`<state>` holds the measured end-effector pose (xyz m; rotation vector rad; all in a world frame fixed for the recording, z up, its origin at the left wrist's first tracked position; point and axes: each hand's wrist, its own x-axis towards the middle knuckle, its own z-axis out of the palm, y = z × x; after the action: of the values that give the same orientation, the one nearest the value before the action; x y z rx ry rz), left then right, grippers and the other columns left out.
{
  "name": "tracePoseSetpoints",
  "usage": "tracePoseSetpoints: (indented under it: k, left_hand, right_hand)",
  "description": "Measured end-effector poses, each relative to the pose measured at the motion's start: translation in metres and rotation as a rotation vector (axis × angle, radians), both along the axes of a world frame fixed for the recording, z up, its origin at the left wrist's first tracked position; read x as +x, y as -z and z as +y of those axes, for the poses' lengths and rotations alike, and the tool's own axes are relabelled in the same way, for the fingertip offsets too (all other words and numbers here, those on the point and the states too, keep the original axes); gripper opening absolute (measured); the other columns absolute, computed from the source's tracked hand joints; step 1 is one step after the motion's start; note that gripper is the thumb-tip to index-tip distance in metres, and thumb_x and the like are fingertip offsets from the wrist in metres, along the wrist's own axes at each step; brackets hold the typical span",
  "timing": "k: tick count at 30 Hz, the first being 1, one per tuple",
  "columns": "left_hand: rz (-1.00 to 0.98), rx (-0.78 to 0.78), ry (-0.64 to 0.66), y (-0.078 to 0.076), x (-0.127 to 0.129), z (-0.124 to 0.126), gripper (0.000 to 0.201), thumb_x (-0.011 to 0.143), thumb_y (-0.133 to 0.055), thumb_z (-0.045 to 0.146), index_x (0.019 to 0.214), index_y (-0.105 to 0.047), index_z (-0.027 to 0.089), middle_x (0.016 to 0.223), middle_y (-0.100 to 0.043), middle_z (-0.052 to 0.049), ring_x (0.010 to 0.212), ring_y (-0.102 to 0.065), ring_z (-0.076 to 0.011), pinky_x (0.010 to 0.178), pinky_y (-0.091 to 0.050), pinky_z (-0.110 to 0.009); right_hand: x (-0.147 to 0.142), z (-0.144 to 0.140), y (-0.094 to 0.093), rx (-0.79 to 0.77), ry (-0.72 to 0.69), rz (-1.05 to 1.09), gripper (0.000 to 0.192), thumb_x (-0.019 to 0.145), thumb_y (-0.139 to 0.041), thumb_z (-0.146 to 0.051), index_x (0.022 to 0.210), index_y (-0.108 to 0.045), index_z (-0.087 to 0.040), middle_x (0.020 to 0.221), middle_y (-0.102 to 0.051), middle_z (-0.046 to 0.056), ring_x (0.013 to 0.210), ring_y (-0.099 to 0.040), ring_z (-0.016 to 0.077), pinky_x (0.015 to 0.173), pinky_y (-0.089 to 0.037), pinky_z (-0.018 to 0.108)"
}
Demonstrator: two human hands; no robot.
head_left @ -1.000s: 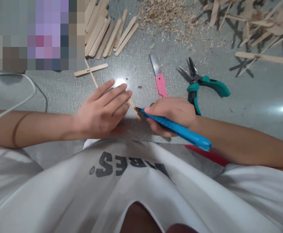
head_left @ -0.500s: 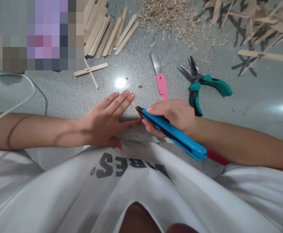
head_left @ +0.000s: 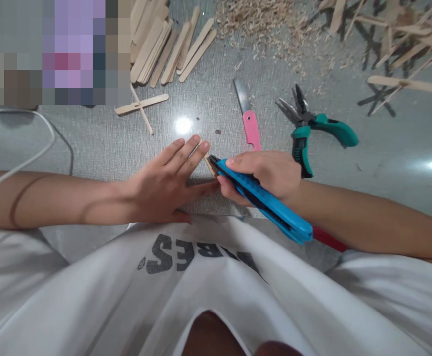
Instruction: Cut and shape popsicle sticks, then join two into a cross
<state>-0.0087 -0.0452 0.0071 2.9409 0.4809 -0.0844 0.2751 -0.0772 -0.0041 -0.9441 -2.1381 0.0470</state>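
Observation:
My left hand [head_left: 164, 180] lies flat on the grey table with its fingers stretched out. Its fingertips and thumb rest by a short stretch of pale wooden stick [head_left: 211, 166], most of which is hidden. In my right hand [head_left: 273, 173] is a blue utility knife [head_left: 275, 208], gripped along its body with the thumb on top. The knife's dark tip meets the stick between my two hands. Just beyond my right hand lies a folding knife with a pink handle [head_left: 251, 129], its blade pointing away from me.
Green-handled pliers [head_left: 305, 118] lie with jaws apart beyond my right wrist. A crossed pair of sticks [head_left: 142, 105] sits left of centre. Farther back are a pile of craft sticks [head_left: 152, 49], wood shavings [head_left: 268, 22] and assembled sticks [head_left: 405, 34]. A white cable [head_left: 51, 133] curves at left.
The utility knife's tip has moved slightly away from me along the stick. My left hand keeps nearly the same pose, and the whole view has shifted a little.

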Motion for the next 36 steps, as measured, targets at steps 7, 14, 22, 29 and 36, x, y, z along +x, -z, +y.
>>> tracePoseSetpoints:
  k: [7, 14, 22, 29, 36]
  left_hand:
    - [-0.016, 0.016, -0.001, 0.002, 0.000, -0.001, 0.127, 0.086, -0.091, 0.092, 0.186, -0.045, 0.030, 0.200, -0.034, -0.026, 0.185, -0.037, -0.0559, 0.150, -0.038, -0.070]
    - [-0.012, 0.045, -0.004, -0.001, 0.001, -0.002, 0.123, 0.087, -0.089, 0.093, 0.181, -0.048, 0.025, 0.200, -0.035, -0.027, 0.186, -0.037, -0.0535, 0.152, -0.036, -0.066]
    - [-0.037, 0.135, 0.021, -0.001, 0.001, -0.003, 0.128, 0.085, -0.086, 0.099, 0.177, -0.043, 0.020, 0.192, -0.043, -0.035, 0.180, -0.047, -0.0540, 0.147, -0.042, -0.063]
    - [-0.040, 0.152, 0.015, -0.002, 0.002, -0.004, 0.137, 0.078, -0.089, 0.101, 0.178, -0.039, 0.021, 0.189, -0.049, -0.035, 0.178, -0.051, -0.0544, 0.145, -0.045, -0.064]
    - [-0.025, 0.123, 0.000, -0.003, 0.004, -0.006, 0.124, 0.092, -0.084, 0.091, 0.182, -0.038, 0.020, 0.192, -0.046, -0.033, 0.181, -0.046, -0.0529, 0.146, -0.044, -0.064]
  right_hand:
    - [0.003, -0.002, 0.002, -0.005, -0.019, -0.041, 0.019, 0.104, -0.080, -0.023, 0.116, -0.066, -0.027, 0.084, -0.085, -0.005, 0.069, -0.083, 0.0170, 0.062, -0.062, 0.028]
    - [0.003, -0.005, -0.006, -0.027, -0.069, -0.186, 0.006, 0.112, -0.071, -0.022, 0.111, -0.067, -0.027, 0.080, -0.078, -0.005, 0.063, -0.071, 0.0134, 0.062, -0.058, 0.027]
    - [-0.008, -0.011, -0.006, 0.129, -0.086, -0.284, 0.016, 0.110, -0.066, -0.012, 0.100, -0.075, -0.020, 0.070, -0.066, -0.004, 0.059, -0.055, 0.0129, 0.053, -0.045, 0.029]
    - [-0.005, -0.012, -0.009, 0.100, -0.073, -0.305, 0.019, 0.113, -0.063, -0.013, 0.101, -0.077, -0.019, 0.072, -0.070, -0.002, 0.062, -0.057, 0.0131, 0.057, -0.048, 0.029]
    - [-0.003, -0.016, -0.009, 0.069, -0.060, -0.333, 0.016, 0.113, -0.064, -0.017, 0.103, -0.075, -0.021, 0.074, -0.072, -0.003, 0.063, -0.060, 0.0132, 0.059, -0.049, 0.030]
